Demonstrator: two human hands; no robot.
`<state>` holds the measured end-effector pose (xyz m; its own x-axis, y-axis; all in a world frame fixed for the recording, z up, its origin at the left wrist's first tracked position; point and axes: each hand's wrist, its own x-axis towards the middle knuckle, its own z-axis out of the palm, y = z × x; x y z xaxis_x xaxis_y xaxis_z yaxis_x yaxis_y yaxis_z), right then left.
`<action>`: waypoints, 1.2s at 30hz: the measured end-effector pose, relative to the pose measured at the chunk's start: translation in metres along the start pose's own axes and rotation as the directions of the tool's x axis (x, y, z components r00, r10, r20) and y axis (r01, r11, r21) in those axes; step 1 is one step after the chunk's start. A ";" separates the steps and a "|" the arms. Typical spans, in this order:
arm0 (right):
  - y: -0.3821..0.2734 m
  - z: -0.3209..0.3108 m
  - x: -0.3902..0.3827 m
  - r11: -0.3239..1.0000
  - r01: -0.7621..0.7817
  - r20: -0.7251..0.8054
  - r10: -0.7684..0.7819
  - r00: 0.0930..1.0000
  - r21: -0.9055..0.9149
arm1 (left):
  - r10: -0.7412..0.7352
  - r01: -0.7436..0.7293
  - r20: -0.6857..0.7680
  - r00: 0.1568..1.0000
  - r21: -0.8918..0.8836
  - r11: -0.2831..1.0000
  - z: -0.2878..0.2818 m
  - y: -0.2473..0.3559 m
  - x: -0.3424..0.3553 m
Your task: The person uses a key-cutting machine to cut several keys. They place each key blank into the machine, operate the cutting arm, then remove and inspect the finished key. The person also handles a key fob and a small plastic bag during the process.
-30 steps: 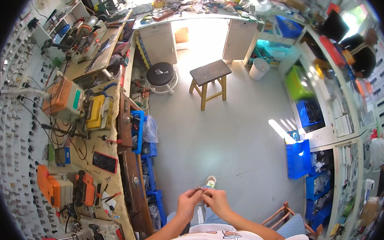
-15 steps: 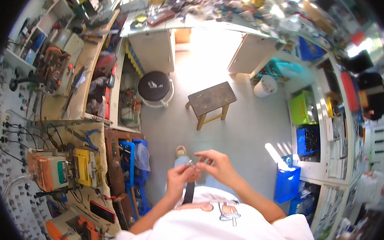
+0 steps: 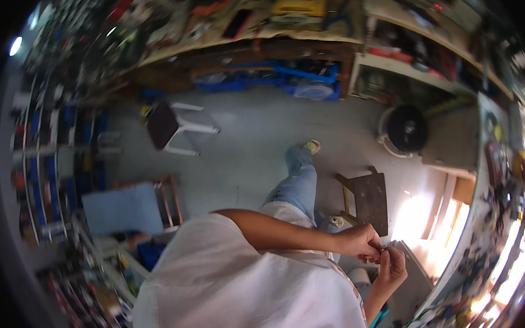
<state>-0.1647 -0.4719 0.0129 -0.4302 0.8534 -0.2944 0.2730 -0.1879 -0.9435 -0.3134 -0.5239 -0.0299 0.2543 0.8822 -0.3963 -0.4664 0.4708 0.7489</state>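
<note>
My left hand [image 3: 359, 241] and my right hand [image 3: 392, 267] meet at the right of the view, in front of my white shirt. Their fingertips are pinched together around a small, shiny metal piece [image 3: 383, 248], mostly hidden by the fingers. I cannot make out its exact kind. My left forearm crosses the picture from the left, while the right one comes up from below. Just beyond the hands stands a dark wooden stool [image 3: 365, 200].
A workbench [image 3: 192, 42] carrying machines runs along the far side, with blue bins [image 3: 307, 76] under it. A round black-topped stool [image 3: 407, 128], a white-legged stool [image 3: 164, 125] and a blue-seated chair [image 3: 124, 208] stand on the floor. Shelves [image 3: 52, 169] line the left; a cluttered counter [image 3: 479, 249] the right.
My view has swung to the left, so the hands now appear at the right and the bench ahead. My right fingers, apart before, have closed against the left ones at the metal piece.
</note>
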 end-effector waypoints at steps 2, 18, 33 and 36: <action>0.002 -0.010 0.012 0.998 -0.004 0.144 0.012 0.989 -0.058 | 0.014 -0.019 -0.133 0.991 -0.040 0.999 0.011 -0.003 -0.006; -0.037 0.205 0.034 0.942 0.139 0.549 0.054 0.834 -0.305 | 0.245 -0.347 -0.561 0.791 -0.083 0.934 -0.115 -0.029 -0.146; -0.071 0.731 0.074 0.857 0.503 0.882 -0.147 0.447 -0.112 | -0.121 -0.728 -0.992 0.032 -0.106 0.678 -0.440 -0.049 -0.440; -0.055 0.727 0.057 0.815 0.565 0.917 -0.120 0.381 -0.127 | -0.063 -0.695 -0.981 0.184 -0.175 0.697 -0.456 -0.028 -0.432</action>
<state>-0.8304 -0.7662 -0.0627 -0.9855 -0.0983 -0.1380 0.0894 0.3906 -0.9162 -0.7966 -0.9159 -0.1215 -0.7550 0.1386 -0.6409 -0.6503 -0.2843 0.7045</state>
